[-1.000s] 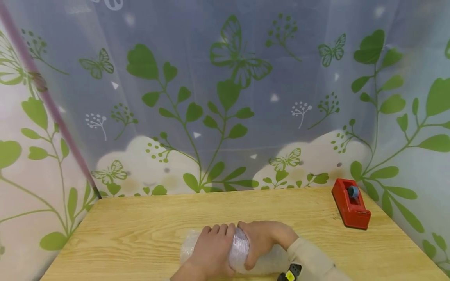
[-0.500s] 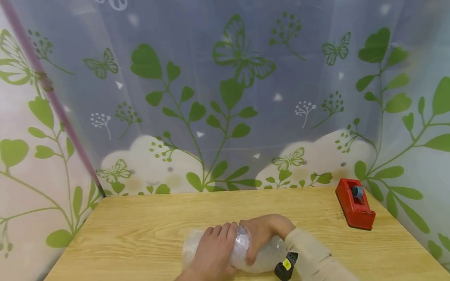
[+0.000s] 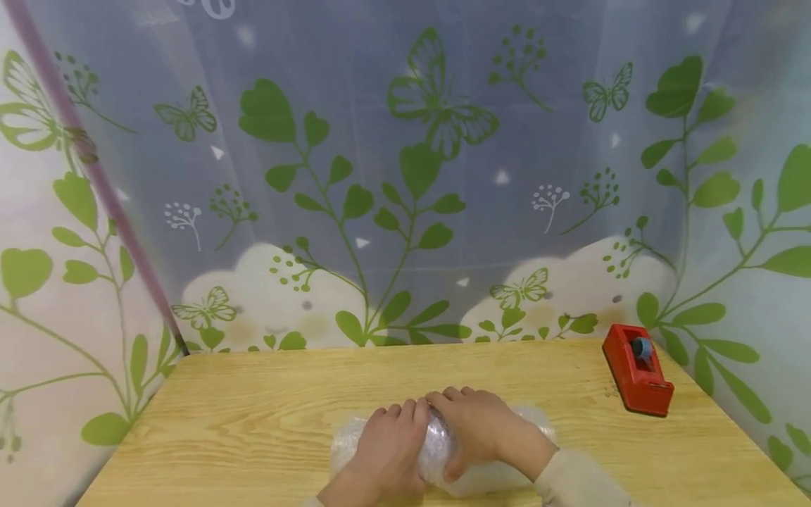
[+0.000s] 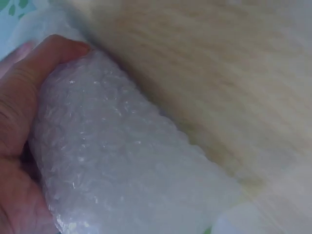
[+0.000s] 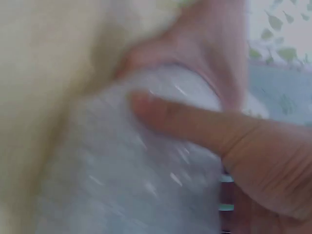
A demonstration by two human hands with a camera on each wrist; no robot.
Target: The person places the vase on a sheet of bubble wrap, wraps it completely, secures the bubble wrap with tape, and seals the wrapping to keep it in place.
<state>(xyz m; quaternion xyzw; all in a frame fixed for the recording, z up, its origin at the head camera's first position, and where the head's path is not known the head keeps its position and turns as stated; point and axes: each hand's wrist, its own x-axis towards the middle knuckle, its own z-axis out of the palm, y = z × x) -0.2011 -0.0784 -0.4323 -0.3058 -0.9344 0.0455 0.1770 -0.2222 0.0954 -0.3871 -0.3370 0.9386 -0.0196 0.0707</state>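
Observation:
A bundle of clear bubble wrap (image 3: 436, 445), roughly cylindrical, lies crosswise on the wooden table near its front edge. Whatever may be inside cannot be made out. My left hand (image 3: 394, 445) grips it left of its middle, fingers over the top; in the left wrist view the thumb lies along the bubbled surface (image 4: 117, 146). Close beside it, my right hand (image 3: 480, 428) holds the bundle right of the middle. Its thumb (image 5: 180, 119) presses on the wrap in the blurred right wrist view. Shiny plastic shows in the narrow gap between the hands.
A red tape dispenser (image 3: 636, 370) with a small bluish tape roll (image 3: 642, 347) stands at the table's back right. Behind the wooden table (image 3: 266, 401) hangs a curtain (image 3: 355, 176) printed with leaves and butterflies. A pinkish pole (image 3: 108, 190) slants down at the left.
My right hand has turned over the bundle, its fingers now further over the top and its wrist lower. The black and yellow wrist device has gone out of sight. My left hand stays on the wrap.

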